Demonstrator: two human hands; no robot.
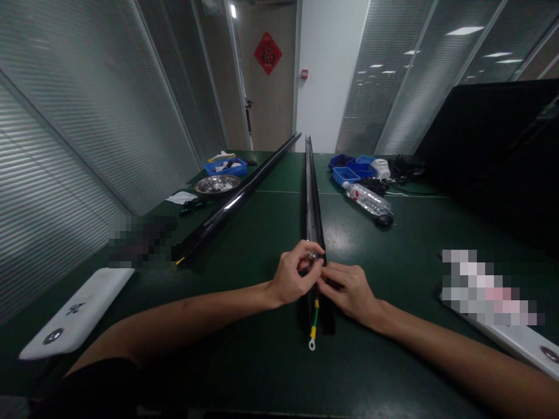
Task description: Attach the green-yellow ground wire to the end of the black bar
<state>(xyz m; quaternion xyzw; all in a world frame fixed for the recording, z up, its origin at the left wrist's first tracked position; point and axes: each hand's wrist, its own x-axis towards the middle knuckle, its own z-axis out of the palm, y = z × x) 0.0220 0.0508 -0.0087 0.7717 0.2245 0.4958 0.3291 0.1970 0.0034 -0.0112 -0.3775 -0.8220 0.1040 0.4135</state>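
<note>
A long black channel-shaped rail point(312, 203) runs away from me down the middle of the table. Over its near end, my left hand point(293, 276) is closed, with a small shiny metal piece point(311, 255) between curled thumb and fingers. My right hand point(351, 289) meets it from the right side, fingertips pinched together at the rail's edge; whatever they grip is hidden. Below both hands, a short green-and-yellow wire point(315, 320) with a ring terminal point(311, 344) sticks out of the rail toward me.
A second black rail point(236, 201) lies diagonally to the left. Beyond it are a metal bowl point(208, 181) and a blue tray point(233, 170). Blue bins point(346, 175) and a plastic bottle point(369, 201) stand right. White devices lie at left point(78, 311) and right point(519, 340).
</note>
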